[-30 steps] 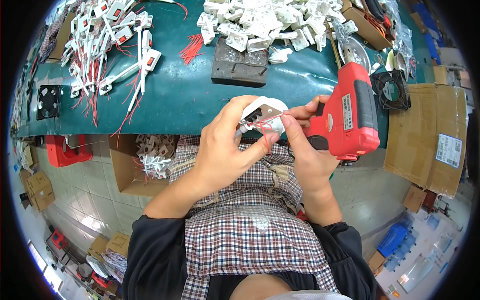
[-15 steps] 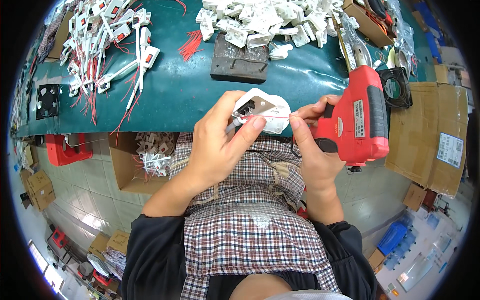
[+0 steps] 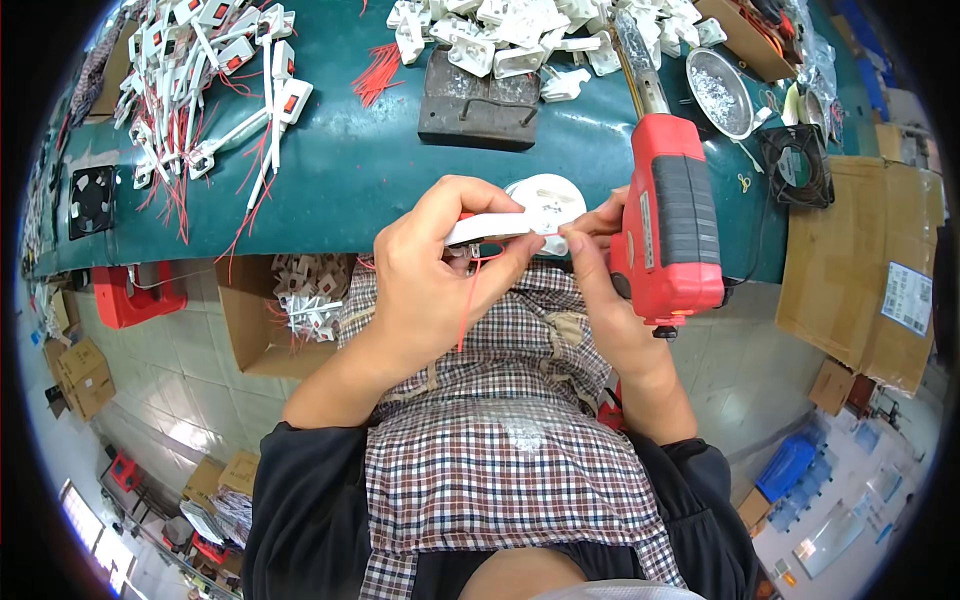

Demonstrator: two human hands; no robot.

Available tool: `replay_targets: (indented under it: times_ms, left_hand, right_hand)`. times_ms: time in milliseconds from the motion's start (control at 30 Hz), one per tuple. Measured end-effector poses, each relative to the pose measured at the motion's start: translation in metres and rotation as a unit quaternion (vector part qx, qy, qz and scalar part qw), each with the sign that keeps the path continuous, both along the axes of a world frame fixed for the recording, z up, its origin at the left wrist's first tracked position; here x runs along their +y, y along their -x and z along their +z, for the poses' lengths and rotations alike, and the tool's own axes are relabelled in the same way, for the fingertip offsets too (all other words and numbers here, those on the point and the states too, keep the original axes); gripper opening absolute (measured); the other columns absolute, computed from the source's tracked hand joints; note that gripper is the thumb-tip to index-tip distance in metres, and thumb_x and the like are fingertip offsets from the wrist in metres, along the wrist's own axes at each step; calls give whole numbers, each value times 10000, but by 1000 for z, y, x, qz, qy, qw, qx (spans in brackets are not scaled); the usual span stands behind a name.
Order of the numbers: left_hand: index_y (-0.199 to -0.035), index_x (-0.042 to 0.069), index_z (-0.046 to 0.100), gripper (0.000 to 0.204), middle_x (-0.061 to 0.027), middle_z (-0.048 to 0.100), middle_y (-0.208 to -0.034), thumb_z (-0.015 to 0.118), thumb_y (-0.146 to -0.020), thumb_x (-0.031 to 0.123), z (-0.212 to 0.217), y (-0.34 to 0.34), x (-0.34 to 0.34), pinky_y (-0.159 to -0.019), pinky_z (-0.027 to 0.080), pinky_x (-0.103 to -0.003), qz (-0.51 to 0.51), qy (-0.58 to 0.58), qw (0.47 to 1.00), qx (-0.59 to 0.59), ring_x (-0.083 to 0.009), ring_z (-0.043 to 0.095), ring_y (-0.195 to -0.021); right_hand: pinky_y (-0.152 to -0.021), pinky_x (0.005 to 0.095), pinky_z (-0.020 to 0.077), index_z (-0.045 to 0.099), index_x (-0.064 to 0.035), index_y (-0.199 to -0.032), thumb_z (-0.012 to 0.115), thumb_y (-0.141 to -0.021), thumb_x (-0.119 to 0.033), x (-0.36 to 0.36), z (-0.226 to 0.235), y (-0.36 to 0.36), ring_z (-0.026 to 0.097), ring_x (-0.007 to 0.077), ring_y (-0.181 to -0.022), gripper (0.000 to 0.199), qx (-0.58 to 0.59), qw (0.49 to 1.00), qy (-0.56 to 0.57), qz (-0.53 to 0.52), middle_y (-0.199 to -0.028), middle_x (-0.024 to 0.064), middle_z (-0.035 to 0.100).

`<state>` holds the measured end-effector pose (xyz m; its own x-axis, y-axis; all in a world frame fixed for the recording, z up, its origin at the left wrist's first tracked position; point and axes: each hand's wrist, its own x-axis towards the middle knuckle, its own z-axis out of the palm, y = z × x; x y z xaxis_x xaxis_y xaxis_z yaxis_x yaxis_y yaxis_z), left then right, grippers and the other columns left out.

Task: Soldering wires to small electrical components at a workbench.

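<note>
My left hand (image 3: 430, 265) is closed round a white plastic switch housing (image 3: 490, 228), tilted edge-on so its inside is mostly hidden. Its round white end (image 3: 553, 198) points away and to the right. A thin red wire (image 3: 467, 312) hangs below my left fingers. My right hand (image 3: 610, 280) holds a red soldering gun (image 3: 662, 225) with a black ribbed back, its metal barrel pointing away over the bench. The right thumb and forefinger are pinched at the round end, where a bit of red wire shows.
A dark metal block (image 3: 475, 105) with a handle lies ahead, before a heap of white plastic housings (image 3: 520, 30). Wired switch pieces (image 3: 200, 100) pile at the left. Right of the gun are a metal dish (image 3: 720, 95), a black fan (image 3: 797, 165) and a cardboard box (image 3: 855, 270).
The housing has turned from showing its open inside to edge-on. My right hand has moved in leftward, and the soldering gun has swung left and turned more upright.
</note>
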<state>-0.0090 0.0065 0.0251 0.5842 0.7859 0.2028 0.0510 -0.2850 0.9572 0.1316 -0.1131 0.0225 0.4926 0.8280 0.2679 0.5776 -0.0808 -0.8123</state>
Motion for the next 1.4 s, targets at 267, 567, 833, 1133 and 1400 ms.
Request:
replay_targets:
  times_ms: [267,567,833,1133,1400]
  left_hand:
    - [-960,16,648,278,-47,700,-862,853,-773,10,-13,-4,-4,-635,536,-218,30,-87,994,58,-81,670,-739]
    - [-931,21,611,247,-86,720,-873,809,-791,-24,-24,-13,-6,-683,571,-267,24,-127,991,33,-169,743,-825]
    - [-925,24,595,255,-86,711,-872,801,-788,-35,-29,-14,-8,-704,580,-286,26,-125,991,41,-204,756,-865]
    - [-913,23,600,257,-95,721,-877,813,-777,-29,-30,-12,-8,-702,579,-284,33,-121,991,38,-193,751,-841]
    - [-917,30,613,264,-86,730,-877,825,-767,-15,-29,-13,-8,-696,576,-280,33,-138,989,40,-178,741,-809]
  right_hand:
    - [-864,363,545,485,-10,-1271,636,-957,-27,-28,21,1,673,181,-899,349,180,981,-26,-62,-1057,71,581]
    - [-638,273,434,474,-27,-1307,690,-923,-102,-82,54,7,543,108,-702,447,242,961,45,-126,-1046,55,523]
    - [-663,354,529,635,-9,-999,803,-742,-94,-120,62,2,664,204,-762,319,295,923,186,-159,-886,94,664]
    - [-651,384,539,673,3,-945,757,-699,22,-117,43,-9,649,318,-712,260,16,985,169,44,-865,128,637]
    - [-602,355,516,664,14,-891,754,-689,36,-111,39,-8,634,289,-677,223,14,987,154,49,-811,119,615]
